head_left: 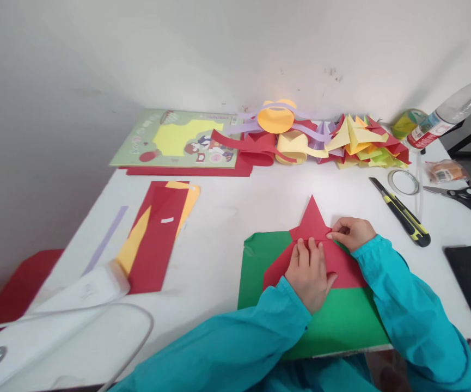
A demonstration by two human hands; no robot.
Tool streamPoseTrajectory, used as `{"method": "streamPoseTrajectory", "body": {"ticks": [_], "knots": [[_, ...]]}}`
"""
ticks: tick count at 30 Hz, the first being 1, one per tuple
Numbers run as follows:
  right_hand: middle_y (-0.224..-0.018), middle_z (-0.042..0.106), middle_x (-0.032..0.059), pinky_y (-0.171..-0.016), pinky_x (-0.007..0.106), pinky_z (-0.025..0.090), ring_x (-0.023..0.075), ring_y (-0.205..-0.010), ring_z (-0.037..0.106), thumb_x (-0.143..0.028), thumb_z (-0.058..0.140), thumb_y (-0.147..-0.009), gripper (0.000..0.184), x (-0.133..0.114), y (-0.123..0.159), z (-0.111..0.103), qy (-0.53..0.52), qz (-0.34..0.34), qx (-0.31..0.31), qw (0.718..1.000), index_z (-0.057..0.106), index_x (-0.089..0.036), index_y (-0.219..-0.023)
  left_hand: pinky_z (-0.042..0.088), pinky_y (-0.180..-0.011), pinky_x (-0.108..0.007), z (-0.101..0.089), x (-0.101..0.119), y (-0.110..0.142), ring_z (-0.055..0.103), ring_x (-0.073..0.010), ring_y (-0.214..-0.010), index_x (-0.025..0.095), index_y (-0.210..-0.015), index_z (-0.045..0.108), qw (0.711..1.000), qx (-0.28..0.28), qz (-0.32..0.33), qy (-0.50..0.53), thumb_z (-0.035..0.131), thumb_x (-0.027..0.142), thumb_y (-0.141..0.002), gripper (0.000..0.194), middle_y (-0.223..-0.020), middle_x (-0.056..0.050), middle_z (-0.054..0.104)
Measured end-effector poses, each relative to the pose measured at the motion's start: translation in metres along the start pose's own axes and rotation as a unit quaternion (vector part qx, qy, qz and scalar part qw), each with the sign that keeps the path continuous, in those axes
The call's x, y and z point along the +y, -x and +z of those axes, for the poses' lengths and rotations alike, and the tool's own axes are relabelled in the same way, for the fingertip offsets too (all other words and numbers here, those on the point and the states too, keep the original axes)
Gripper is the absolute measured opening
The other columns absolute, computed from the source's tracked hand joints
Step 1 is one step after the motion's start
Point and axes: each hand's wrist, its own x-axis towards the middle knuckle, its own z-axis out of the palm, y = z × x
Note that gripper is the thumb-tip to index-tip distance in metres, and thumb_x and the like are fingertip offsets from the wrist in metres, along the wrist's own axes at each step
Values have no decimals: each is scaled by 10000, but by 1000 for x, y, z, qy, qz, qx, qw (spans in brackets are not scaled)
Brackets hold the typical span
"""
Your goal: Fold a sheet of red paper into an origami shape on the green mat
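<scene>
A folded red paper [343, 267] with a pointed top lies on a green board [337, 313] at the table's front edge. My left hand [309, 272] rests flat on the red paper, its fingers stretched out along a crosswise fold below the point. At the right end of that fold, my right hand [353, 234] pinches the paper's edge between thumb and forefinger. Part of the paper's lower left is hidden under my left hand and sleeve.
To the right lie a utility knife [401, 212], a tape roll [403, 182], scissors [466, 197] and a black phone [470, 283]. A plastic bottle [451, 111] stands behind. Folded paper shapes [358, 139] line the wall. Red strips [151, 261] and a white lamp-like device [67, 299] are left.
</scene>
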Motion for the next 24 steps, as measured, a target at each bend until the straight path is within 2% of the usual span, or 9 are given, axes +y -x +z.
{"method": "streamPoseTrajectory", "body": {"ticks": [5,10,16,20,24], "knots": [[-506,566,-46,-469,213,369,99,-469,493,-353,663,-654,160,-2,-1,-1,4,14,-3,1000,623,-204,-612,419,-869,-518,-3,-3,-3,515,-406,-1038,18,-1173,532,1000,11,7,-5,431,450,-816,569,-1157,-232,553],[-496,563,-49,-471,210,372,101,-474,499,-338,679,-638,154,-3,-2,-1,10,40,-13,999,622,-202,-595,412,-858,-508,-6,-6,-5,508,-395,-1026,13,-1187,513,1000,-2,12,12,425,424,-811,564,-1152,-246,541],[-519,579,-45,-486,201,382,95,-494,512,-332,680,-653,151,-2,-3,-2,9,14,-17,1000,626,-198,-609,383,-872,-501,-5,-7,-7,505,-374,-996,31,-1221,484,1000,-2,18,0,422,425,-797,583,-1137,-242,536],[-551,592,-40,-501,197,378,92,-513,517,-334,679,-669,147,-3,-3,-2,32,16,-15,999,639,-194,-646,317,-928,-514,-3,-8,-9,495,-360,-987,-10,-1233,461,999,-2,32,0,437,438,-782,636,-1122,-248,529],[-617,621,-19,-538,204,371,104,-579,536,-368,672,-683,183,-7,-2,-4,74,-2,-27,997,654,-185,-685,352,-843,-501,-3,-7,-10,473,-373,-965,-48,-1238,437,999,-32,20,-2,396,433,-810,645,-1121,-276,505]]}}
